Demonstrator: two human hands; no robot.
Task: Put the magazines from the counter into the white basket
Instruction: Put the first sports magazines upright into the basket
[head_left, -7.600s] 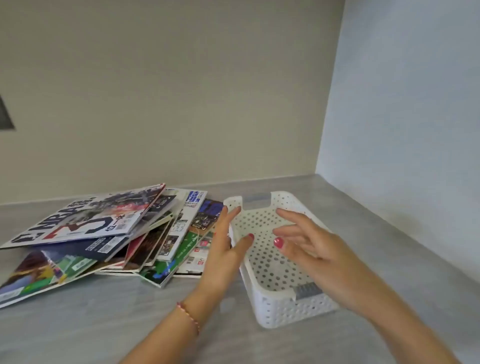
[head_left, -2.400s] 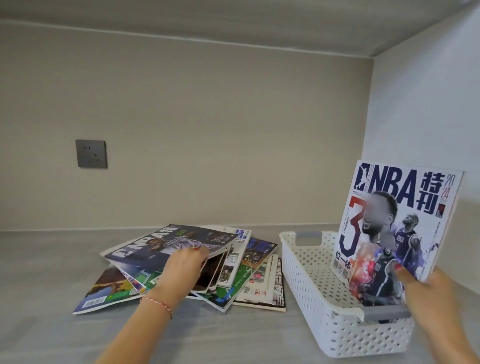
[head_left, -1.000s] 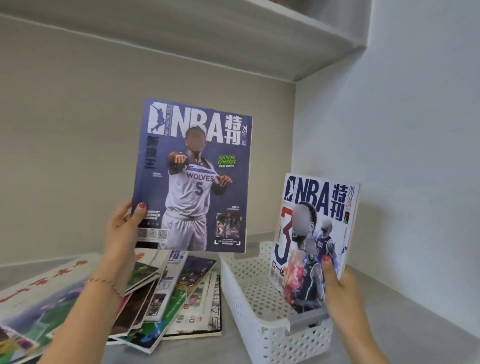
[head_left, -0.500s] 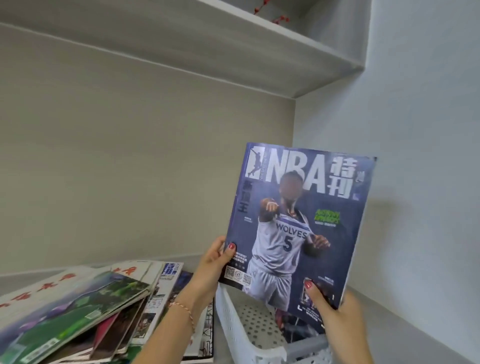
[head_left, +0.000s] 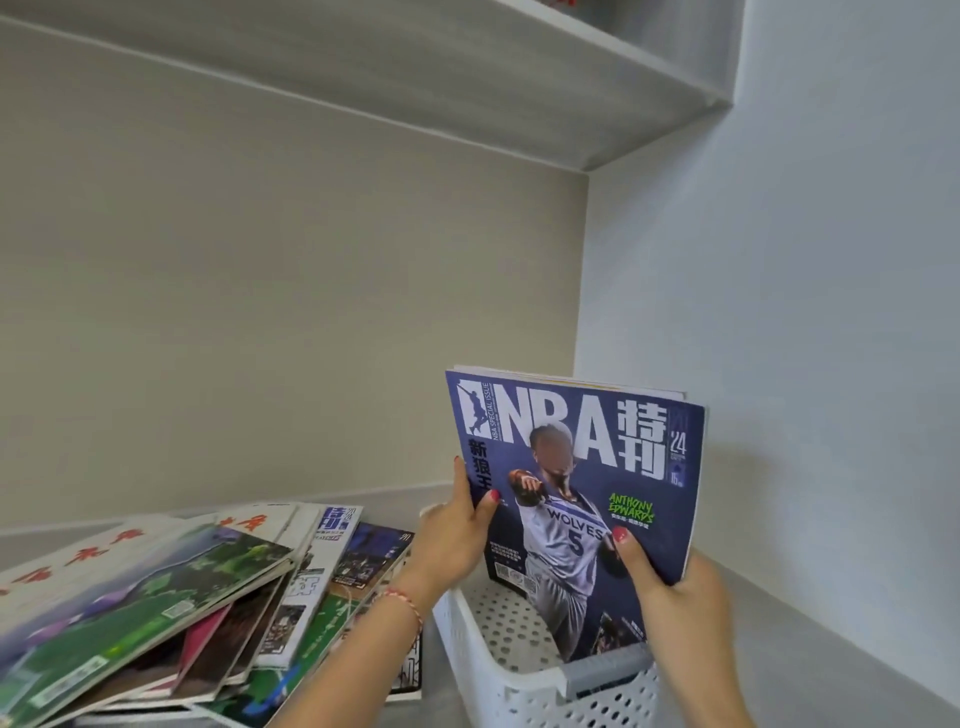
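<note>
A dark blue NBA magazine stands upright with its lower edge down inside the white perforated basket. My left hand grips its left edge and my right hand grips its lower right corner. An earlier white NBA magazine is hidden behind it; only page edges show at the top. A fanned pile of several magazines lies on the grey counter left of the basket.
A beige back wall and a pale side wall meet in a corner just behind the basket. A grey shelf hangs overhead. The basket has a grey handle on its near end.
The blue magazine has dropped lower into the basket, in front of the white one. My left hand has slid up its left edge; my right hand stays on the lower right corner.
</note>
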